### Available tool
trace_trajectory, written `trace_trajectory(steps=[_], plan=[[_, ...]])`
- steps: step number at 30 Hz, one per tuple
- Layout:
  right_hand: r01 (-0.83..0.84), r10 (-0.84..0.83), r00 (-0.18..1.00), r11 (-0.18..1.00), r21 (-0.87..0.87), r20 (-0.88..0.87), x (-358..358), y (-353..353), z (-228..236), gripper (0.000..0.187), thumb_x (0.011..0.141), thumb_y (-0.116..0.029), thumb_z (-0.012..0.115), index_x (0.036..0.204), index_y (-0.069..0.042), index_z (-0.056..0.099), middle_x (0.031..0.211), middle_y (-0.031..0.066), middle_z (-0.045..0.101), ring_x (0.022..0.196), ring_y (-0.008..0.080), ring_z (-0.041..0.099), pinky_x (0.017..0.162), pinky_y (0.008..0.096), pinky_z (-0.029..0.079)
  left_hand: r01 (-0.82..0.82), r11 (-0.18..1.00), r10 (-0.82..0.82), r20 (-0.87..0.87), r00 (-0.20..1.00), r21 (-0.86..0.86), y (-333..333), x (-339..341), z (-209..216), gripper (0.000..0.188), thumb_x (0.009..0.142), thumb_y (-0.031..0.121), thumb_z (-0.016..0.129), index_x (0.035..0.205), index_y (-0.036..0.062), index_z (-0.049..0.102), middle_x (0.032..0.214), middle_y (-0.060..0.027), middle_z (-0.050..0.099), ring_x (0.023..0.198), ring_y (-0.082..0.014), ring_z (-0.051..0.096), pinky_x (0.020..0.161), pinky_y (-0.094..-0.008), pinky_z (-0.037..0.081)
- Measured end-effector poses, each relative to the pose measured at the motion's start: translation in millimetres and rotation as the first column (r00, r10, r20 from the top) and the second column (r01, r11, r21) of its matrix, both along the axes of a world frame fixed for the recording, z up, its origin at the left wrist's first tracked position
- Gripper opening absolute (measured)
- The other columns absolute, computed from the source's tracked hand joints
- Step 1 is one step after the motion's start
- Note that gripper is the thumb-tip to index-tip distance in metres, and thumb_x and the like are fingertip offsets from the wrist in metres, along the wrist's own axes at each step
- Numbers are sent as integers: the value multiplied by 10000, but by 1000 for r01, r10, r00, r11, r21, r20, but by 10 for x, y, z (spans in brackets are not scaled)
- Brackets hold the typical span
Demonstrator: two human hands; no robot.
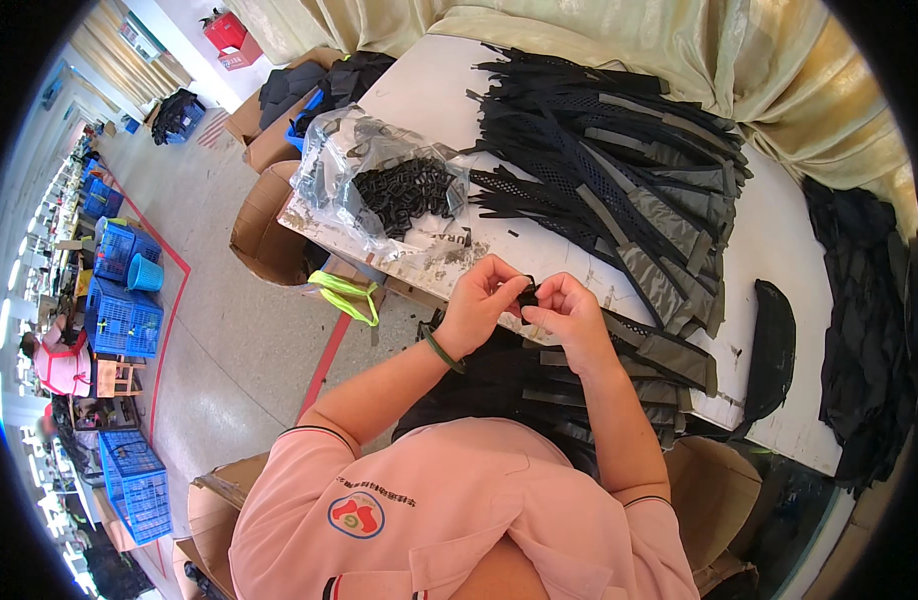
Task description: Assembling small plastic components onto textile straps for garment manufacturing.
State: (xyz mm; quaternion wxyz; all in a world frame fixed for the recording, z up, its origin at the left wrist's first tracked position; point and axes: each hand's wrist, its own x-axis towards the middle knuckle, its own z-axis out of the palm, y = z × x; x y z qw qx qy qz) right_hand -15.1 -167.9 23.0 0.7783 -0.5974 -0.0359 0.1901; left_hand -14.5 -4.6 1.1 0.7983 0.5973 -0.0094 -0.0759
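Observation:
Just over the table's near edge, my left hand (476, 308) and my right hand (569, 310) meet with fingertips pinched. Between them is a small black buckle (528, 295), mostly covered by the fingers; whether a strap end runs through it I cannot tell. Beyond my left hand an open clear plastic bag (329, 150) holds a heap of black plastic buckles (409, 192). Past my right hand lies a spread pile of black mesh and grey fabric straps (639, 170). More such straps (644, 385) drape over the near edge, beside and below my right forearm.
On the white table (419, 90), a black curved fabric piece (769, 350) lies to the right, with dark cloth (864, 320) beyond. Cardboard boxes (269, 225) and a neon-yellow strap (347, 295) are at the left. Blue crates (124, 310) and a seated person (64, 362) are farther left.

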Motion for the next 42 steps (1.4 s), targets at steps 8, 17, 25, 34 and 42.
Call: trace_trajectory(steps=[8,17,25,34,42], plan=[[103,-99,989,994,26,-114,-29,0,-90,257,726,52,682,806,-72,472,689,-15,531,592,57,499,511,193,383,-7,978,-42,229,972,209,-5,-113,-8,114,867,56,617,954,10,557,825,-15,612,732,-71,564,697,-223,481],[238,-203,964,945,223,-171,-128,9,56,214,799,-35,659,944,-54,503,694,-7,534,591,98,537,545,227,447,164,986,-167,333,928,36,22,-96,-93,246,772,-35,666,983,47,570,1025,-32,472,928,-105,495,787,-238,454],[16,44,980,953,-301,194,-14,-139,42,138,880,-143,595,874,-7,614,772,4,598,639,49,493,592,210,421,283,942,-325,269,907,181,22,-174,-59,210,814,-48,613,985,55,547,899,-18,513,799,-118,542,725,-241,465],[735,251,637,88,-672,729,447,-679,-207,382,700,-155,729,1045,-89,579,927,68,559,849,247,554,760,369,425,135,943,-274,-476,836,-306,600,-613,-191,151,885,143,596,983,75,503,778,-14,516,600,-126,548,570,-249,441],[696,382,667,-14,-717,640,535,-1132,-532,314,746,-98,608,1060,-110,598,860,46,536,863,232,542,772,375,396,-190,740,94,180,979,646,690,-512,-334,311,846,262,659,1041,52,536,735,-11,508,575,-92,462,540,-224,399]])
